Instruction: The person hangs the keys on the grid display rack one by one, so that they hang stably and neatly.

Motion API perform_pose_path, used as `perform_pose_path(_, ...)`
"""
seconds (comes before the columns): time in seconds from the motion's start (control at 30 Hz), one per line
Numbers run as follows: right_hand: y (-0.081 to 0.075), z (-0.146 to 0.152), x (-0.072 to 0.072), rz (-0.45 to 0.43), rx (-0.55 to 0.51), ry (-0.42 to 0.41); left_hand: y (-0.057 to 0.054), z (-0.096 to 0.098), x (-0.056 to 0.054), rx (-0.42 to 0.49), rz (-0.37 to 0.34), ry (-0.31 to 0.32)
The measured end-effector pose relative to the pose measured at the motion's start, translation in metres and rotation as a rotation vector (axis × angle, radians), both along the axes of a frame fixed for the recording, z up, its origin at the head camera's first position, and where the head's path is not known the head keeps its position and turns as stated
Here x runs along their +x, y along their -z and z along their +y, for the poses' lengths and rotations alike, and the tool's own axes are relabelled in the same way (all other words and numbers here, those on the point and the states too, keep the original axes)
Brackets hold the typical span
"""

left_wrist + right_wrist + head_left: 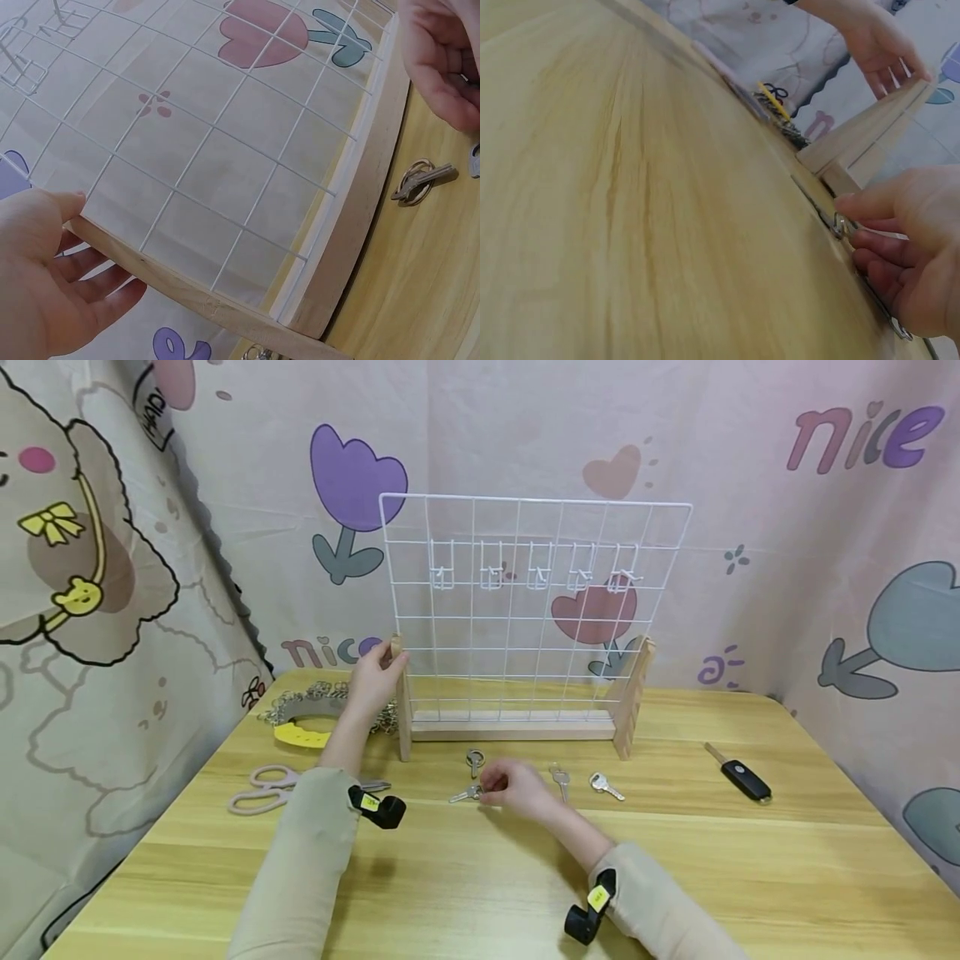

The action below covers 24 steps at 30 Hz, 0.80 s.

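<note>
My left hand (pixel 372 675) grips the top of the left wooden post (pixel 403 710) of a white wire grid rack (pixel 517 635). In the left wrist view its thumb lies over the post's end, with the fingers behind. My right hand (pixel 521 787) is low over the table in front of the rack, pinching the ring of a small silver key (pixel 465 794). The right wrist view shows that ring (pixel 839 225) between thumb and fingertips, the blade pointing away. Another key with a ring (pixel 424 182) lies just behind it, nearer the rack's base.
Two more keys, one (pixel 561 782) beside my right hand and another (pixel 606 786) farther right, lie on the table (pixel 465 893). A black car key (pixel 744 779) rests at right. Scissors (pixel 262 789) and a yellow-and-grey holder with many rings (pixel 300 735) are at left. White hooks (pixel 537 578) hang on the grid.
</note>
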State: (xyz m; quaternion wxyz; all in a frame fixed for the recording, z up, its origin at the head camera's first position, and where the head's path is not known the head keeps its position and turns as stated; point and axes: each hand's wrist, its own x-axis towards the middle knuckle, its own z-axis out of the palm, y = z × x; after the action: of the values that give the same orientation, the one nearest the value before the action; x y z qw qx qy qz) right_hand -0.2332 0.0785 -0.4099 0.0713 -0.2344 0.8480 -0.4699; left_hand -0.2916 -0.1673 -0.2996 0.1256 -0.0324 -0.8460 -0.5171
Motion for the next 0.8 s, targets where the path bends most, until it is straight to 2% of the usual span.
perform_pose_path(0.23,0.0,-0.003,0.003,0.122,0.115,-0.016,-0.001,0.001,0.002,0.02,-0.001,0.009)
perform_pose_path(0.37,0.001,-0.005,0.004,0.186,0.14,-0.002,0.0,0.001,0.001,0.027,-0.003,0.005)
perform_pose_path(0.47,0.002,-0.005,0.004,0.202,0.149,0.003,0.0,0.001,0.001,0.022,0.002,0.001)
perform_pose_path(0.63,0.0,-0.002,0.0,0.169,0.12,-0.004,0.001,0.001,0.001,0.024,0.006,-0.004)
perform_pose_path(0.8,-0.013,0.004,-0.004,0.098,0.048,0.015,0.001,0.001,0.0,0.03,0.001,-0.003)
